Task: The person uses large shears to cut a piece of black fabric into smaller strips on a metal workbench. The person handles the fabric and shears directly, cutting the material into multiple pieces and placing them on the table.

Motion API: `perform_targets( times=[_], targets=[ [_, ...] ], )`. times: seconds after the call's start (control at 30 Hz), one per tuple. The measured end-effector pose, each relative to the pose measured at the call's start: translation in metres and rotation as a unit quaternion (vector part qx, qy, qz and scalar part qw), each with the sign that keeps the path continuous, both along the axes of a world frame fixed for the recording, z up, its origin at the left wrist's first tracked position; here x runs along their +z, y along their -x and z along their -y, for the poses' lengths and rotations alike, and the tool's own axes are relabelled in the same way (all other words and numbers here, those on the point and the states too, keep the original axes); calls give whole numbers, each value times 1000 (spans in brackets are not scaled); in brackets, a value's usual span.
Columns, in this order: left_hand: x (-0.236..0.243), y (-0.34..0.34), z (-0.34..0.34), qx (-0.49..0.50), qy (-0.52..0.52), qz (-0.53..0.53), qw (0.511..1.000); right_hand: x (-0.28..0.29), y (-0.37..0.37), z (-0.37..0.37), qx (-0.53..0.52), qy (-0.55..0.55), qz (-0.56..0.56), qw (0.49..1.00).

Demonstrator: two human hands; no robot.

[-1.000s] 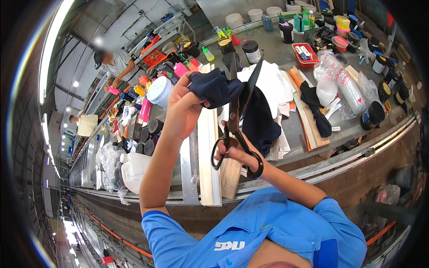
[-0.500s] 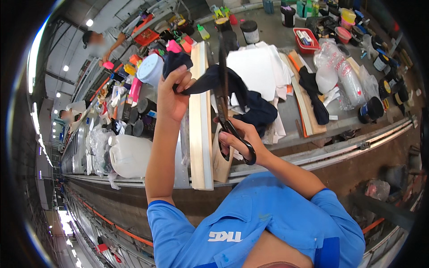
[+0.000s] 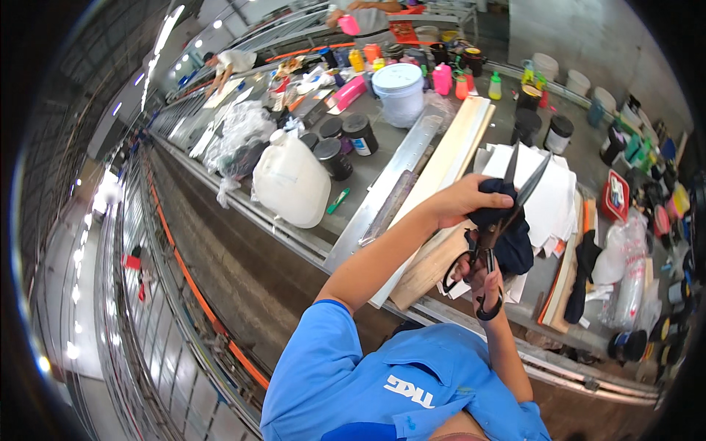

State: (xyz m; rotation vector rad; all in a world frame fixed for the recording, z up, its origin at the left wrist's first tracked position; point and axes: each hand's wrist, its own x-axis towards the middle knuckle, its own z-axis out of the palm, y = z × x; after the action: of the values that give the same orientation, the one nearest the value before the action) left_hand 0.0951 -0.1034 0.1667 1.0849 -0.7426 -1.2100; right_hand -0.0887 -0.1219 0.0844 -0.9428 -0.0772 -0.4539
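Pinched between the thumb and fingers of my left hand [image 3: 471, 200] is a dark navy cloth [image 3: 516, 248], bunched and hanging down toward the table. My right hand [image 3: 485, 282] grips the handles of large dark scissors [image 3: 528, 184], just below the left hand. The scissors' blades point away from me and stand apart, with the cloth around their lower part. Whether the blades bite into the cloth I cannot tell. Beneath the hands lie white sheets [image 3: 562, 192] and a pale wooden board [image 3: 430, 268].
Long wooden strips [image 3: 448, 163] and a metal bar [image 3: 382, 195] lie left of the sheets. Further left stand a white jug [image 3: 290, 182], black jars [image 3: 334, 159] and a white bucket [image 3: 399, 95]. At right are another dark cloth [image 3: 585, 261] and a red basket [image 3: 612, 197]. Other people work beyond.
My view has swung left. My hands have come together, bringing the scissors up to the cloth at my left hand. The blades, closed together before, are now spread.
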Motion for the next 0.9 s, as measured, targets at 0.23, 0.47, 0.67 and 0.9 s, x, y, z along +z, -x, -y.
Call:
perform_targets(
  times=[0.23, 0.47, 0.67, 0.9],
  targets=[
    [-25, -7, -17, -5, -19, -7, 1000, 3, 4, -1, -23, 69, -126, 989],
    [-23, -18, -31, -16, -80, 181, 980, 5, 15, 5, -17, 177, -231, 957],
    [-7, -43, -53, 181, -87, 239, 950, -21, 97, 21, -87, 228, -282, 928],
    [-59, -43, -24, 241, -66, 673, 696, -64, 235, 21, -279, 97, -450, 843]
  ],
)
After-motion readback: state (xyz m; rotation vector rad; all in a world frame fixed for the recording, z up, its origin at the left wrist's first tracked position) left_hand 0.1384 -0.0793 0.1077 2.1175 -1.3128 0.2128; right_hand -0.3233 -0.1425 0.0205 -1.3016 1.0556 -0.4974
